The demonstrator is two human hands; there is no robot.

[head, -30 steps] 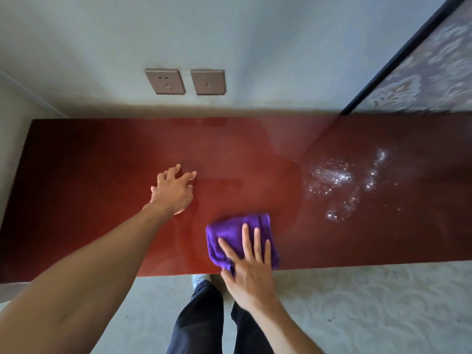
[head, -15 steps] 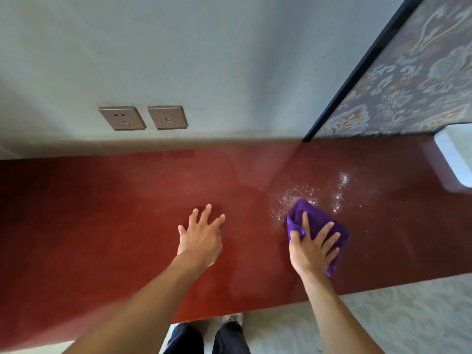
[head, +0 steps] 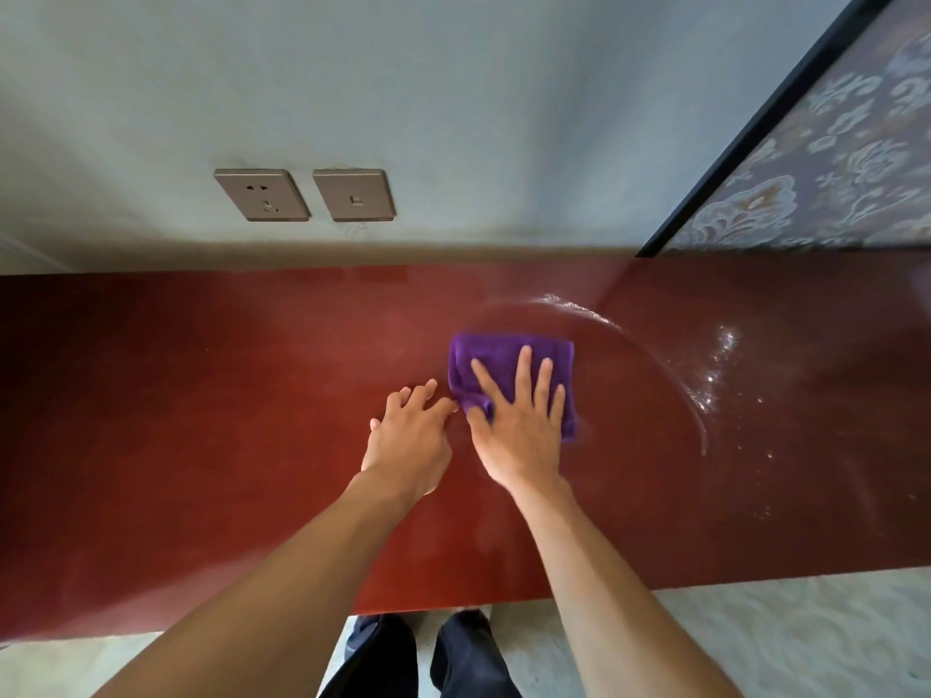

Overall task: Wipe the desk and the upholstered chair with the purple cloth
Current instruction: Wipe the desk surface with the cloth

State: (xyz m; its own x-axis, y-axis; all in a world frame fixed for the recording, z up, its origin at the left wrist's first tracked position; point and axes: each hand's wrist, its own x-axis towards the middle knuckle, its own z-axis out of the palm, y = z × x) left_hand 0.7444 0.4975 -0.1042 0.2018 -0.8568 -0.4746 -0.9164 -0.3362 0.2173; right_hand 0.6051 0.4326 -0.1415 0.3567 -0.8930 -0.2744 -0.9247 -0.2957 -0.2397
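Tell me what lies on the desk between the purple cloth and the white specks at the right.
In the head view, only wiped red desk lies between the purple cloth and the white specks, crossed by a thin curved smear line.

The right hand (head: 519, 430) lies flat over the near half of the purple cloth (head: 504, 360), so that part of the fabric is hidden beneath the palm. The desk (head: 201, 420) runs off both side edges, its ends out of sight. Both forearms leave the bottom edge, elbows cut off. The dark trouser legs (head: 418, 657) show only between the arms; the feet are covered. The patterned panel (head: 831, 168) is clipped by the right edge and the top. The wet sparkle (head: 715, 365) is too fine to read.
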